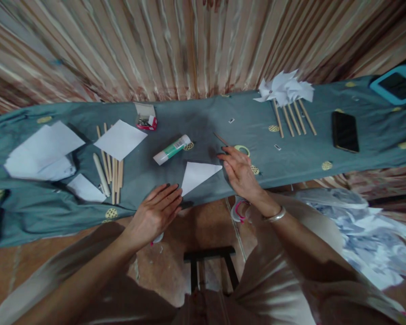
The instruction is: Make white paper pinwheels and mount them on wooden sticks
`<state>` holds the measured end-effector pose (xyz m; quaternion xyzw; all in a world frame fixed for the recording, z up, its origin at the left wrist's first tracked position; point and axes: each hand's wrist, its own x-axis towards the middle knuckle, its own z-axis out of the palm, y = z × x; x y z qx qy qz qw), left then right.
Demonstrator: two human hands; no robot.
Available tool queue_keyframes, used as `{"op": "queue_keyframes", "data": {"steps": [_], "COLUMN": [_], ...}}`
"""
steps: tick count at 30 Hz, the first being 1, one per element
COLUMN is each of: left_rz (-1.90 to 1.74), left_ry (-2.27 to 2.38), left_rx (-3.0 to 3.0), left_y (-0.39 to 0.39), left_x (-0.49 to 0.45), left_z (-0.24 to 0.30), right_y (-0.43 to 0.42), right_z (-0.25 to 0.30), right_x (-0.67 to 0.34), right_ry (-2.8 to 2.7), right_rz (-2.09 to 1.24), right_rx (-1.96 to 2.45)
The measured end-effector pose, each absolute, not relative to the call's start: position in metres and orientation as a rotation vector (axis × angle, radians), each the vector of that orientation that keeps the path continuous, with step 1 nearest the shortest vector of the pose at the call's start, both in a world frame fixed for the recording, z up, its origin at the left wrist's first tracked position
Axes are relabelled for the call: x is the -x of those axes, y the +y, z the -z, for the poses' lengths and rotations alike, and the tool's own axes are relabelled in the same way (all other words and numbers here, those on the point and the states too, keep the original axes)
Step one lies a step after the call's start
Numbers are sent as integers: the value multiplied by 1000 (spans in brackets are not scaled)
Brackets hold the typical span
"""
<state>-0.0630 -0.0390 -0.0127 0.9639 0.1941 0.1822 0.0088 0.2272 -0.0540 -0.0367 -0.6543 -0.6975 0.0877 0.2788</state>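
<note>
"Striped curtains fill the top of the head view, and a green cloth-covered tabletop runs across the middle. What lies between the hands?"

"One triangular white paper, at the centre near the tabletop's front edge. Its long axis slants from lower left up to a narrow tip on the right."

"Which hand is nearer?"

"Both are close. The left hand lies flat to the lower left, fingers straight and pressed together, their tips at the paper's wider end. The right hand is on the other side, just beside the narrow tip."

"Are the right fingers pinching anything?"

"They're bent and slightly spread, over what looks like scissors: a yellow-green loop and a thin point show past them. I can't tell whether they grip it."

"And around the paper?"

"A glue stick lies just above it, slanting much the same way. Wooden sticks lie left of centre, and paper pinwheels sit at the upper right."
</note>
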Motion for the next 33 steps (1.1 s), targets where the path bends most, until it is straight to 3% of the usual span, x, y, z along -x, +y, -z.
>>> {"op": "queue_keyframes", "data": {"steps": [7,13,18,24,28,33], "left_rz": [-665,-727,-780,-594,-672,-828], "left_ry": [706,1129,1099,1093,1137,1201], "left_rx": [-2742,-1908,-1289,-1071,-1065,-1232], "left_y": [-35,-26,-12,-3,1,12], "left_x": [62,48,22,1,-6,-7], "left_z": [12,9,-4,-11,-5,0], "right_y": [-49,-44,-41,-36,-32,-35], "right_z": [34,24,10,0,-3,-4], "right_x": [-222,-224,-224,-229,-246,-264], "right_ry": [-1863,-1729,-1702,-1687,-1730,-1854], "right_rz": [-457,-612,-610,-529,-396,-157], "right_rx": [1604,1496,1418,1410,1565,2139]}}
